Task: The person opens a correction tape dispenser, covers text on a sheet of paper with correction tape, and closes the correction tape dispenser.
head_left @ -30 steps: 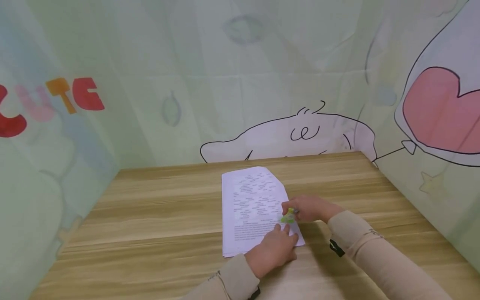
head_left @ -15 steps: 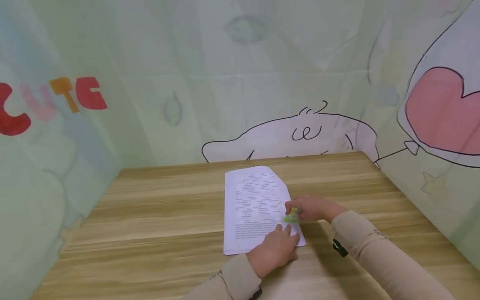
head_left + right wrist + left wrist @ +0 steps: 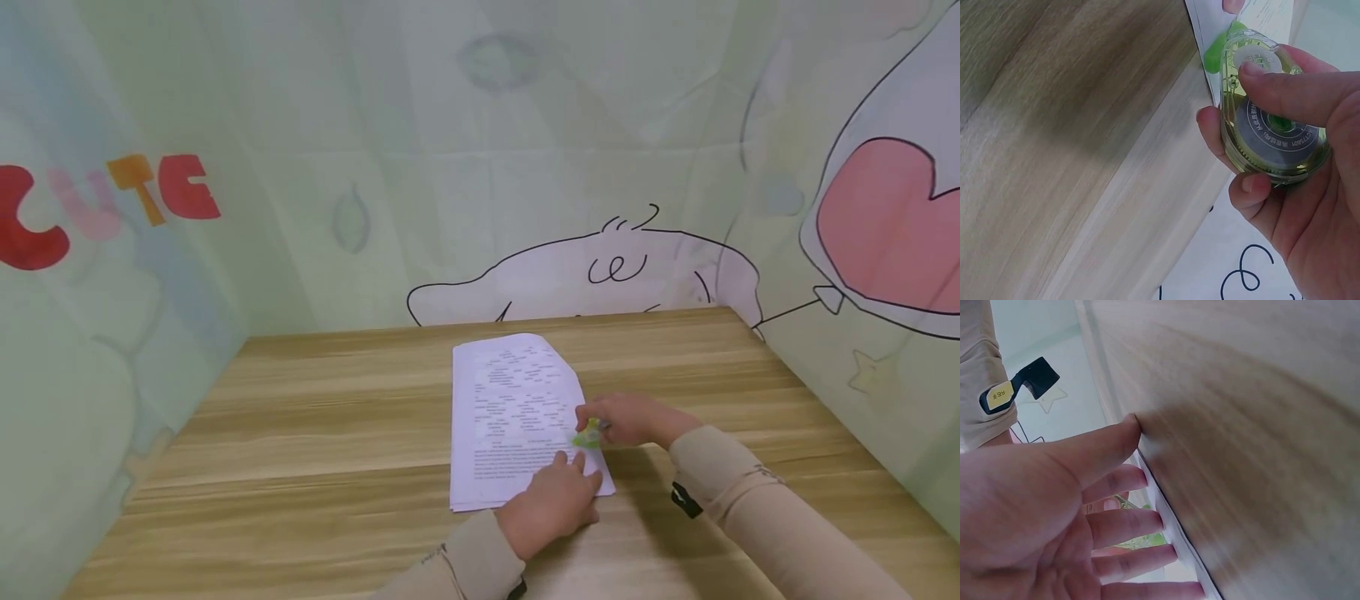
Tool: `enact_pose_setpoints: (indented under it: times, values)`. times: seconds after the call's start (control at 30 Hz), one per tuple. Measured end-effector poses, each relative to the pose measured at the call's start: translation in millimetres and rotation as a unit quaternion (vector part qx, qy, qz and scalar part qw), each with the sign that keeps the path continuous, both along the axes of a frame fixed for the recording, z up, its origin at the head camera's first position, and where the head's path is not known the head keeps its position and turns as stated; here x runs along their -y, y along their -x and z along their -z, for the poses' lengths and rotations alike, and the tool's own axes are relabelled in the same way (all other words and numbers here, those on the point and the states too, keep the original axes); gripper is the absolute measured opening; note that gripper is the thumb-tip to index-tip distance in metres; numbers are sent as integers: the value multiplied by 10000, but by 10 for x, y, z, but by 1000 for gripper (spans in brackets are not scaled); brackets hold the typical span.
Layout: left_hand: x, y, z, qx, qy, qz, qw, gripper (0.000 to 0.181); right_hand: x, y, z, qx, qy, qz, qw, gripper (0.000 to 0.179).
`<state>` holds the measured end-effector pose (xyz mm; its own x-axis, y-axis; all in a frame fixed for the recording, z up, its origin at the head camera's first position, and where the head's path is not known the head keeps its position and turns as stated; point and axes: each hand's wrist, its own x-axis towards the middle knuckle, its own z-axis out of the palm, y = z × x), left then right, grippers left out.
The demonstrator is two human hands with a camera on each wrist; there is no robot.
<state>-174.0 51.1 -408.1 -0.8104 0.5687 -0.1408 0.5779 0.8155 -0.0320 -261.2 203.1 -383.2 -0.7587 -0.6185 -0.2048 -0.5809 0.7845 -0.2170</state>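
A stack of printed paper sheets (image 3: 510, 417) lies on the wooden table. My left hand (image 3: 551, 504) rests on its lower right part, the fingers fairly straight and slightly spread; in the left wrist view the fingertips (image 3: 1154, 519) meet the sheet near its edge. At the right edge of the paper, my right hand (image 3: 633, 418) grips a green, see-through correction tape dispenser (image 3: 1275, 125). The thumb lies across its flat side and the fingers curl behind. Its bright green end (image 3: 1215, 53) points at the printed page, just above the left fingers.
The wooden table (image 3: 315, 433) meets a printed cloth backdrop (image 3: 337, 167) at the back and both sides. A dark strap piece (image 3: 1038, 378) shows at the right sleeve in the left wrist view.
The head view has shifted slightly, so paper and hands appear a little farther right. Both hands and the correction tape dispenser keep nearly the same place on the paper.
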Motion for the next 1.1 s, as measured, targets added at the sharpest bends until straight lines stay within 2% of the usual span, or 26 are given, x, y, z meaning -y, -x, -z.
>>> enact_pose_setpoints:
  times: [0.43,0.57,0.63,0.73,0.9,1.1]
  values:
    - [9,-4,-43,-40,55,40,10000,50,-42,-2,-23,-191,91,-109,9997,33]
    - [9,-9,-40,-22,113,56,9999,50,-89,13,17,-64,403,-61,9991,33]
    - [6,-12,-31,-14,120,68,9999,50,-145,18,57,37,625,91,9980,32]
    - [-2,-15,-10,-45,117,107,9999,50,-242,7,116,205,1059,408,9933,32]
    - [12,9,16,-145,163,205,9996,50,-336,-38,132,486,1766,641,9810,34]
    - [55,63,5,82,-36,209,9997,46,-322,-102,110,757,2110,901,9704,38]
